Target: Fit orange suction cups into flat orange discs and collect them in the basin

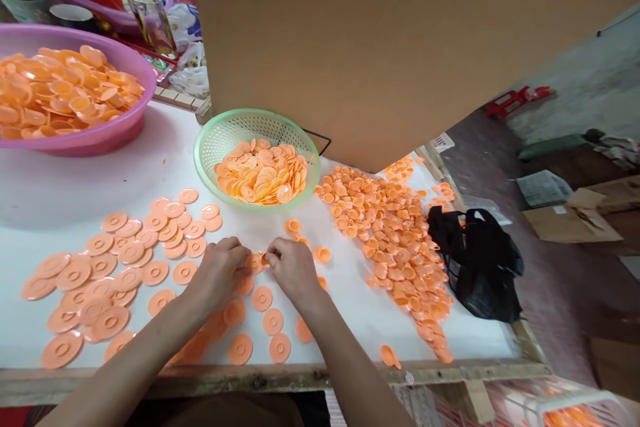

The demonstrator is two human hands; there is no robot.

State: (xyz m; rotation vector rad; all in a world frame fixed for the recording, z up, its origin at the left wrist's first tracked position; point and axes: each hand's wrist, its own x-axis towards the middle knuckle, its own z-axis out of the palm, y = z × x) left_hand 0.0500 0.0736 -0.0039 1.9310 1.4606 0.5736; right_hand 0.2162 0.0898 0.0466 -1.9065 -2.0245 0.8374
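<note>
Near the middle of the table my left hand (pixel 220 272) is closed, its fingers at the edge of a small orange plastic saucer (pixel 255 263). My right hand (pixel 295 270) faces it and pinches a tiny orange cup (pixel 264 259) against that saucer's right side; the fingers hide part of both. Many loose saucers (pixel 131 251) with ringed centres lie spread to the left and below my hands. On the right is a long heap of small orange cups (pixel 387 233), with a few strays (pixel 322 254) close to my right hand.
A green perforated basket (pixel 205 177) of saucers stands beyond my hands. At the left is a pink basin (pixel 100 140) full of orange pieces. A large cardboard box (pixel 350 47) blocks the back. A black bag (pixel 483 267) rests at the right table edge.
</note>
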